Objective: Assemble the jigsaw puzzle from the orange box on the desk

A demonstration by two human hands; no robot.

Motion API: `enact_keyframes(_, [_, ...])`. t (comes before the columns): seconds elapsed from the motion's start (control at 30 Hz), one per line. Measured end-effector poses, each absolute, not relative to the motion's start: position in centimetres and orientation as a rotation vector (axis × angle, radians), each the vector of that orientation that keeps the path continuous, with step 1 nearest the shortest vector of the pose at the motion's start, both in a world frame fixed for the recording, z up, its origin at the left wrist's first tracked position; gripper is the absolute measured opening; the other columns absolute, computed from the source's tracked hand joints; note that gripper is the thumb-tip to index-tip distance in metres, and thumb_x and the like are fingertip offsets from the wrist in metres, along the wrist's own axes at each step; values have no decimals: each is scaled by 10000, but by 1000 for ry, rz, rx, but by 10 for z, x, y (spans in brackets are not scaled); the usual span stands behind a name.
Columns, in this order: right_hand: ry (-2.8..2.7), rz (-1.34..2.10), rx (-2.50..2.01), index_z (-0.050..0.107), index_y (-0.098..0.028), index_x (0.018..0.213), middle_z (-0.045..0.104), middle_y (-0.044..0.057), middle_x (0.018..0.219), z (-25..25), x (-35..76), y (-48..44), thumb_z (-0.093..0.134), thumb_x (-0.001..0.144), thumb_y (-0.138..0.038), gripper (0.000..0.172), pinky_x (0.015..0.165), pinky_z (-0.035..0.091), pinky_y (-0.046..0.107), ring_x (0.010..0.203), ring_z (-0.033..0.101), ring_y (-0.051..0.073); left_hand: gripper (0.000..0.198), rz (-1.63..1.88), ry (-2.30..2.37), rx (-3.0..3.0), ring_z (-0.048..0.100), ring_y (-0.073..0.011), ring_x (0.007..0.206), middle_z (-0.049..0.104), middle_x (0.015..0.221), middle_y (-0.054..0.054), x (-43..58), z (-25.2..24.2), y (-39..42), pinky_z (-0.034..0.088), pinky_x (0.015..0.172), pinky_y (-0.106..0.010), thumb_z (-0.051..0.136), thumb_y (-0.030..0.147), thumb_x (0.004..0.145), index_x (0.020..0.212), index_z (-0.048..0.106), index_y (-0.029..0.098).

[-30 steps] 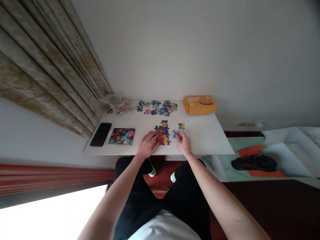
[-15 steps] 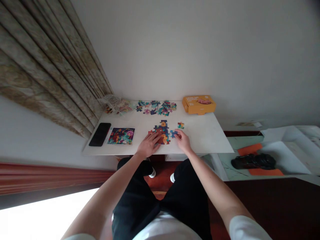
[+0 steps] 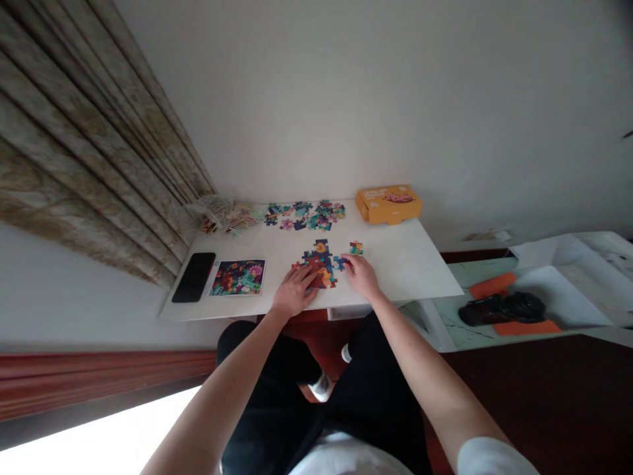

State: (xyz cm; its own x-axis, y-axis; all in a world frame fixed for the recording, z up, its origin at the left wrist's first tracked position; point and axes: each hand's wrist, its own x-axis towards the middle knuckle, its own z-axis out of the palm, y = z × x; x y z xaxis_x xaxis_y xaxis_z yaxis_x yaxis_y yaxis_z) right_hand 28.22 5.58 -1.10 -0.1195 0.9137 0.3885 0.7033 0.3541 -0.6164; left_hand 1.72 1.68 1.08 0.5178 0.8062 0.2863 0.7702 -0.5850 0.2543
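A partly joined jigsaw cluster [image 3: 320,258] lies in the middle of the white table [image 3: 415,264]. My left hand [image 3: 293,291] rests flat on the cluster's lower left edge, fingers stretched out. My right hand [image 3: 362,274] is at the cluster's right side, fingertips pinched on a small blue piece [image 3: 341,262] that touches the cluster. A small separate joined bit [image 3: 357,248] lies just beyond my right hand.
Loose puzzle pieces [image 3: 306,215] are spread along the table's far edge. An orange box [image 3: 388,204] sits at the far right, a clear bag [image 3: 225,214] at the far left. A picture card [image 3: 238,277] and a black phone [image 3: 194,285] lie at the left. Curtains [image 3: 99,152] hang left.
My right hand has slid the blue piece left against the cluster. My left hand has shifted slightly on the cluster's lower left. The camera has tilted a little.
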Motion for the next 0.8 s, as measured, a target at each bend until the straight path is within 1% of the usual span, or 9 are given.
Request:
enact_keyframes(0.1, [-1954, 334, -1405, 706, -268, 1236, 739, 100, 1179, -9, 283, 55, 530, 1004, -226, 294, 1010, 547, 458, 1140, 657, 281, 456, 574, 1379, 2643, 534, -281, 1424, 584, 1521, -127, 17, 10, 17, 414, 1221, -503, 572, 349, 1001, 1431, 627, 207])
enact_keyframes(0.23, [-1911, 400, -1366, 688, -262, 1264, 733, 98, 1195, -12, 286, 58, 555, 982, -218, 315, 1023, 543, 453, 1127, 665, 269, 444, 567, 1381, 2635, 532, -278, 1426, 580, 1526, -121, 18, 11, 17, 413, 1223, -505, 562, 355, 1007, 1422, 633, 215])
enact_keyframes(0.33, [-1840, 468, -1381, 643, -254, 1345, 718, 103, 1253, -13, 288, 58, 606, 941, -238, 406, 993, 559, 452, 1107, 676, 265, 447, 566, 1381, 2638, 525, -282, 1433, 579, 1526, -123, 18, 12, 17, 411, 1224, -508, 557, 364, 1011, 1425, 630, 215])
enact_keyframes(0.43, [-1905, 463, -1390, 619, -261, 1398, 702, 108, 1308, -11, 288, 57, 735, 865, -319, 549, 1031, 537, 481, 1158, 655, 290, 449, 559, 1386, 2638, 512, -280, 1445, 571, 1535, -123, 18, 12, 16, 402, 1231, -503, 546, 373, 1017, 1430, 626, 215])
enact_keyframes(0.53, [-1998, 437, -1400, 614, -258, 1423, 729, 109, 1245, -7, 287, 56, 784, 838, -358, 618, 1031, 529, 488, 1147, 647, 306, 456, 539, 1390, 2638, 504, -280, 1452, 561, 1545, -120, 17, 12, 15, 389, 1240, -499, 544, 381, 1019, 1438, 619, 217])
enact_keyframes(0.67, [-2005, 434, -1364, 632, -261, 1390, 731, 104, 1217, -7, 287, 56, 789, 846, -351, 573, 1019, 530, 474, 1128, 645, 299, 468, 519, 1392, 2632, 508, -282, 1448, 554, 1552, -118, 15, 13, 12, 384, 1242, -508, 543, 383, 1021, 1458, 601, 226])
enact_keyframes(0.8, [-1925, 458, -1338, 673, -252, 1266, 721, 107, 1178, -10, 287, 56, 804, 836, -361, 463, 1013, 535, 480, 1116, 648, 299, 472, 536, 1384, 2620, 506, -287, 1446, 554, 1551, -123, 15, 14, 11, 389, 1236, -515, 543, 383, 1024, 1464, 595, 220])
